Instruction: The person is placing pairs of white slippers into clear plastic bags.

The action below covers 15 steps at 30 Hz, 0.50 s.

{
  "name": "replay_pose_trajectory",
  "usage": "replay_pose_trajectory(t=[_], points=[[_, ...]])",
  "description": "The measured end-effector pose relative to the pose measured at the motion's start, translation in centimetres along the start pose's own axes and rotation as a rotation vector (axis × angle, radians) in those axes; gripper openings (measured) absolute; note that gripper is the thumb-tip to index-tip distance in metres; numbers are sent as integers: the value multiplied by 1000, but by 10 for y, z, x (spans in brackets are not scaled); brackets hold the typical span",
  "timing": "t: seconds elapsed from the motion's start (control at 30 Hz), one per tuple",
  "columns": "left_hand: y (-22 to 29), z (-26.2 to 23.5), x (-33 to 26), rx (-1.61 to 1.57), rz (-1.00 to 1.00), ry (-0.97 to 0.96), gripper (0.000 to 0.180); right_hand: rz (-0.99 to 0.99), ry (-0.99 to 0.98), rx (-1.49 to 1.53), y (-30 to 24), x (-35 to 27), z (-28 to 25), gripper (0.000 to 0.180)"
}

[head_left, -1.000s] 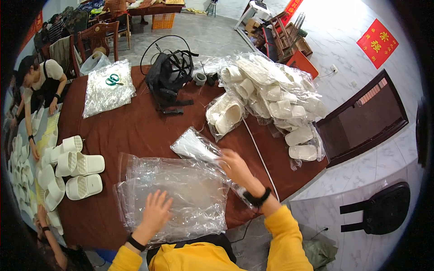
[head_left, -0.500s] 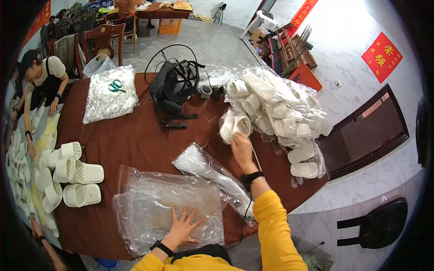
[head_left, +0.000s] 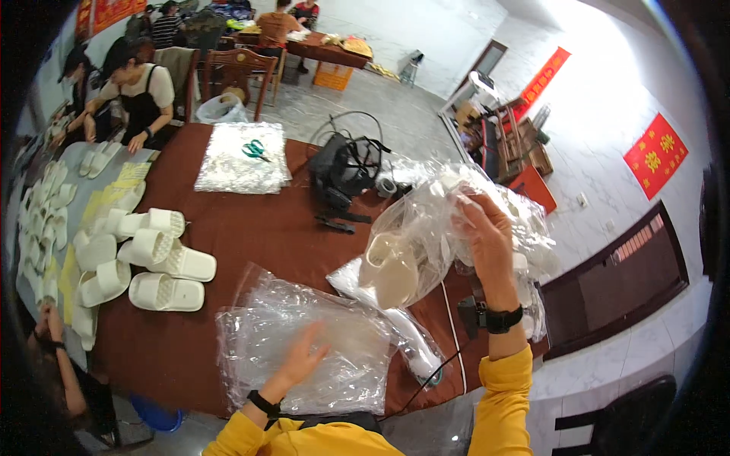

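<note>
Raised above the table's right side, my right hand [head_left: 488, 232] is closed on the upper part of a clear plastic bag [head_left: 435, 220]. Cream slippers [head_left: 391, 266] hang tilted in the bag's lower end. Slightly blurred, my left hand [head_left: 299, 363] has its fingers stretched out over a stack of flat clear plastic bags [head_left: 255, 338], and I cannot tell whether it touches them. Beneath the raised slippers lies a long, narrow clear packet [head_left: 418, 342] with white contents. Behind my right hand is a pile of bagged slippers [head_left: 536, 235], partly hidden.
Unbagged cream slippers [head_left: 175, 294] stand at the left of the brown-covered table [head_left: 251, 235]. Farther back lie green-handled scissors [head_left: 256, 150] on a stack of clear packets [head_left: 228, 171], beside black headgear [head_left: 346, 167]. Two people sit by a side table of slippers; another person's hands show at lower left.
My right hand has lifted the bagged slippers up from beside the pile and toward me. My left hand's spread fingers have drawn closer together. The whole view has shifted.
</note>
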<state>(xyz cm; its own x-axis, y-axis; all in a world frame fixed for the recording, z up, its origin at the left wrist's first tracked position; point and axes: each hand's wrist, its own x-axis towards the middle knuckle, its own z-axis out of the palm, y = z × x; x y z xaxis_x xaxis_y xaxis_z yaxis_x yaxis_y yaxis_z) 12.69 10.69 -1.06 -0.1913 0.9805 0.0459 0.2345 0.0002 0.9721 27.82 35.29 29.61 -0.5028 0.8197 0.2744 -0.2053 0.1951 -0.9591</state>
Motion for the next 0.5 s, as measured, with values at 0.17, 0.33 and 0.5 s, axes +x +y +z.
replay_pose_trajectory(t=[0.17,0.33,0.5], points=[[42,-62,5,-461,-74,336,87,-152,-277,196,-61,3,88,34],[22,-94,-6,-163,9,710,88,-340,-625,441,-98,13,155,41],[4,-109,-28,183,149,364,80,-466,-233,-310,-87,-38,154,55]])
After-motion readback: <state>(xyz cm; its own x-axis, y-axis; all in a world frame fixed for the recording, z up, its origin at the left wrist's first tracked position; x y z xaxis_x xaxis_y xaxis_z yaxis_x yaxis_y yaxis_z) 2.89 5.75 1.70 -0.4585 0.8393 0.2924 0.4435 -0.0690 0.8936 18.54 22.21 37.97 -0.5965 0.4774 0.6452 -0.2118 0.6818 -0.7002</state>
